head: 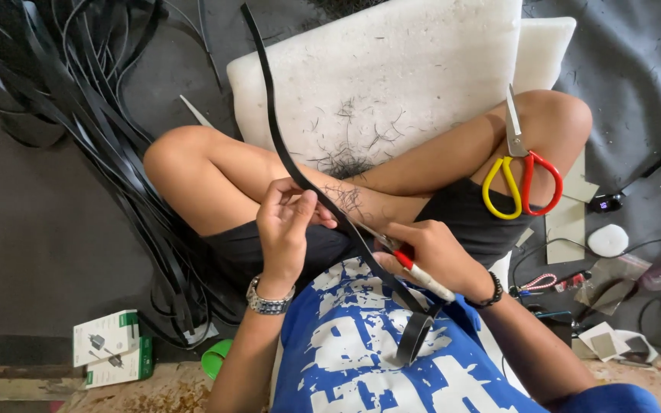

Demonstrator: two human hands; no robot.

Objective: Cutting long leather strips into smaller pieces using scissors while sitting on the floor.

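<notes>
Hands meet over the lap: left hand [288, 222] pinches a black strap [284, 153] between closed fingers, right hand [430, 256] is wrapped around a red-and-white knife [422, 274] touching that strap. Scissors [520, 172] rest on the knee beyond the right hand.

The black strap [284, 145] is running off the far edge, its far end cut from sight. The knife [415, 268] blade is hiding where right hand [434, 256] and strap meet. The pile of black straps [78, 115] is spilling past the left edge. Small items [613, 336] at the right are lying too blurred to identify.
</notes>
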